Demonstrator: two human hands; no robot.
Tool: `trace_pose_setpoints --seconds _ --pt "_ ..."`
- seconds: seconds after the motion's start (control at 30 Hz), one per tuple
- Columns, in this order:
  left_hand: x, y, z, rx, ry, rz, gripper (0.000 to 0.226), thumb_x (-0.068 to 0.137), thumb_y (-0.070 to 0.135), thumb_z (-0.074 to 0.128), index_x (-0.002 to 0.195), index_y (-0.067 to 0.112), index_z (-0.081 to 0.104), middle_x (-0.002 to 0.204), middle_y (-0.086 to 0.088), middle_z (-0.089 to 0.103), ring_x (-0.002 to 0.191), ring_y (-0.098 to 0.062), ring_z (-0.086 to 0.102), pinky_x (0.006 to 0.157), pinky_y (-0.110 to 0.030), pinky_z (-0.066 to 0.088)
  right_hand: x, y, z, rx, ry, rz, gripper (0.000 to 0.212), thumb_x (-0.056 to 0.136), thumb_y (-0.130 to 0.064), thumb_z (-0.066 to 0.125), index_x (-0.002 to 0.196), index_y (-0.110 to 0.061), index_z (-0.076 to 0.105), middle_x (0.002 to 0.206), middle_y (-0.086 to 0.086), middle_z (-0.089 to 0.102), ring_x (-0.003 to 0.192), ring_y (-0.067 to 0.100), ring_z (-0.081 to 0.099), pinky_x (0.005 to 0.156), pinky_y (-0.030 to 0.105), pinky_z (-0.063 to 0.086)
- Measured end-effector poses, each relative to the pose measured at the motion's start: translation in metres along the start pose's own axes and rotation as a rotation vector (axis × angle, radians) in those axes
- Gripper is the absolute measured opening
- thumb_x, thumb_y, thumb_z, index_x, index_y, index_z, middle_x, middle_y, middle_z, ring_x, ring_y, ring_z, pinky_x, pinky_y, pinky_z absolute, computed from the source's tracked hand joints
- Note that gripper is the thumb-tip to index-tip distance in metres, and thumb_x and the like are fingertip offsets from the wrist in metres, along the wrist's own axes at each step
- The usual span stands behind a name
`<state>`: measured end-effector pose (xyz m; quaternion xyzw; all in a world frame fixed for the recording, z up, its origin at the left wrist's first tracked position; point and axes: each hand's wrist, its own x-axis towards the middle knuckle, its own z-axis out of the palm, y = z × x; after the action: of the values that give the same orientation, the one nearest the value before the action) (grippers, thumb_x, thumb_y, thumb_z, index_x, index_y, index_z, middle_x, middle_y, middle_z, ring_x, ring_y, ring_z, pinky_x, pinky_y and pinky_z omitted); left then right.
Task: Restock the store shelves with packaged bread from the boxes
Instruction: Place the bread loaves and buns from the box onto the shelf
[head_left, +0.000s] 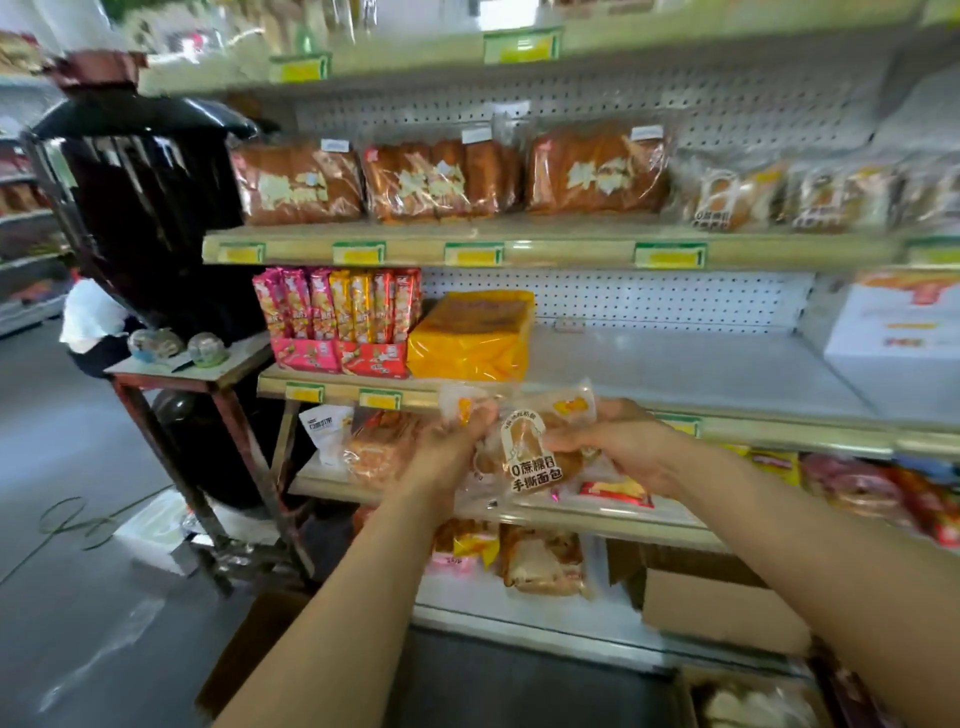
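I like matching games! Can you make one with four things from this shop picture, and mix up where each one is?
Things:
1. bread pack
2. yellow pack
3. pink snack boxes
4. white box

Places:
A. right end of the middle shelf
B. held in both hands, left hand and right hand
C. left end of the middle shelf
D. on the middle shelf, just right of the pink snack boxes

Pairs: 1-B, 2-D, 3-C, 4-A
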<state>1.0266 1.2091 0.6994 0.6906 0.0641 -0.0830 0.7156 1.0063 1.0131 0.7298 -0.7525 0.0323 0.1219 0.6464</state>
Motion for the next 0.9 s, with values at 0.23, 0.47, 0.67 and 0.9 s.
trace_pose_setpoints --seconds 0.23,0.47,0.67,0.9 --pt "0.022 0.047 0.063 -0.128 -0.025 -0.037 0.038 0.091 0.051 0.062 0.104 0.015 0.064 0.103 -0.008 0.073 0.077 -0.019 0.069 0.051 -0.028 0.056 -0.005 -0.030 -0.076 0.113 0.248 -0.162 0.014 0.077 -0.003 0.077 0.084 -0.011 0.068 0.074 -0.002 0.071 0.066 -0.001 0.069 0.046 0.007 0.043" --pt "0.072 0.105 0.119 -0.217 -0.164 0.005 0.053 0.083 0.029 0.079 0.126 0.006 0.057 0.107 -0.013 0.072 0.086 -0.029 0.074 0.056 -0.043 0.061 0.024 -0.059 -0.153 0.244 0.408 -0.254 0.049 0.059 -0.024 0.090 0.101 -0.006 0.072 0.101 0.006 0.075 0.107 0.024 0.067 0.096 0.038 0.050" --pt "0.115 0.143 0.175 -0.172 -0.269 0.077 0.025 0.088 0.028 0.073 0.108 0.014 0.069 0.101 -0.010 0.075 0.086 -0.023 0.072 0.048 -0.029 0.056 0.040 -0.084 -0.232 0.183 0.597 -0.321 0.075 0.043 -0.041 0.095 0.106 -0.009 0.069 0.105 -0.001 0.074 0.108 0.016 0.065 0.100 0.045 0.046" --pt "0.146 0.163 0.229 -0.160 -0.307 0.156 0.027 0.083 0.034 0.077 0.103 0.017 0.070 0.096 -0.006 0.077 0.095 -0.027 0.073 0.092 -0.049 0.055 0.041 -0.098 -0.298 0.107 0.663 -0.370 0.031 0.071 -0.021 0.084 0.095 -0.012 0.067 0.089 -0.006 0.073 0.092 0.004 0.062 0.071 0.023 0.038"
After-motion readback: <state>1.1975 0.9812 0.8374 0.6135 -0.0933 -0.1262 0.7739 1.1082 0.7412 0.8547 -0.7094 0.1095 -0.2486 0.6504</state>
